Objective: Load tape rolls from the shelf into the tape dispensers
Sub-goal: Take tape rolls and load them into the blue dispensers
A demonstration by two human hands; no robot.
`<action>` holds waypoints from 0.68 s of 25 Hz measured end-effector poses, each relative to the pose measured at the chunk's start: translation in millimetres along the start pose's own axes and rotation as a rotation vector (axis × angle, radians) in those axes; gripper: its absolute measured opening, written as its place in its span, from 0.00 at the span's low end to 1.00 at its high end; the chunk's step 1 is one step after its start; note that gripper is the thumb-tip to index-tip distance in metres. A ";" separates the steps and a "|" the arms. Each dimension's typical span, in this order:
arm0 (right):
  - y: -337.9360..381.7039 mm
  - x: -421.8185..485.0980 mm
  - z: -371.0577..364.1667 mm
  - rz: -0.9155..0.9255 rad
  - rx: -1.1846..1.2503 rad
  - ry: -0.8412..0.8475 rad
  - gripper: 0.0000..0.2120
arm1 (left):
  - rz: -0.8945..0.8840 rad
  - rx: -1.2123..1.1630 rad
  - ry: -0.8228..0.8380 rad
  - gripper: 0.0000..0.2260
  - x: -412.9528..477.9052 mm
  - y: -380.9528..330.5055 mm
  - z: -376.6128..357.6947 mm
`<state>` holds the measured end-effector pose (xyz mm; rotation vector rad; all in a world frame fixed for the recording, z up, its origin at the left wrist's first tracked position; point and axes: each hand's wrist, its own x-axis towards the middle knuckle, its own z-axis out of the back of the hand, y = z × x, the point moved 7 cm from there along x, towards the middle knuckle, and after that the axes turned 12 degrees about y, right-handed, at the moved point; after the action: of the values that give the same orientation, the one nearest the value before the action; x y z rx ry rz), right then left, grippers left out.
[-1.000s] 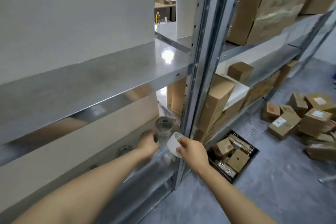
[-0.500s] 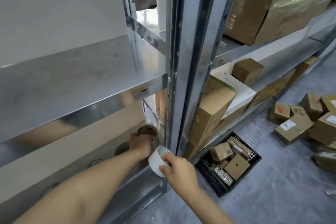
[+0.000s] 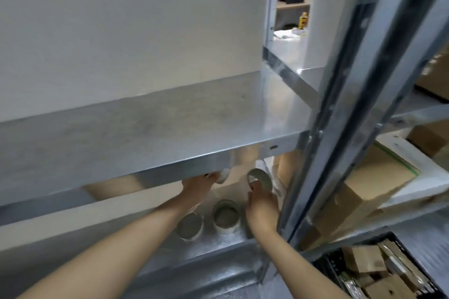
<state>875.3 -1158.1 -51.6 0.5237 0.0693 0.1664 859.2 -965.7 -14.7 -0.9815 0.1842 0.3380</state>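
Two hands are inside the lower bay of the galvanised steel shelf (image 3: 150, 128), so the step in hand looks like the fetching of tape, with no dispenser in view. The right hand (image 3: 262, 204) grips a pale roll of clear packing tape (image 3: 259, 178), thumb at its near rim and fingers curled round its outer band; the roll stands on edge, tilted, lifted clear of the lower shelf deck (image 3: 218, 247), close to the grey steel upright post (image 3: 340, 114) at the bay's right end. The left hand (image 3: 198, 185) reaches higher and deeper, its fingertips closed on a second whitish roll (image 3: 224, 175), half hidden behind the front lip of the upper deck; how firmly it holds I cannot tell. Two more rolls lie flat on the lower deck near its front edge, one (image 3: 189, 226) under the left wrist, the other (image 3: 226, 217) between the forearms. Both forearms stretch forward and slightly upward, wrists nearly straight. Next, I judge, both rolls must be drawn back under that lip without knocking it, then carried to the dispensers.
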 end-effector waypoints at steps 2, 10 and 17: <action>-10.0 18.2 -10.7 -0.048 -0.040 0.002 0.11 | 0.011 -0.059 -0.019 0.11 -13.9 10.6 14.5; -12.8 11.6 -40.3 -0.065 -0.100 0.194 0.11 | 0.102 -0.034 -0.072 0.11 -68.6 69.0 78.9; 159.9 -23.5 -58.6 0.411 0.105 0.334 0.25 | 0.193 -0.042 -0.205 0.11 -147.3 129.6 161.4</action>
<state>823.4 -997.0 -21.3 0.6069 0.2981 0.6548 675.2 -793.5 16.8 -0.9656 0.0855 0.6187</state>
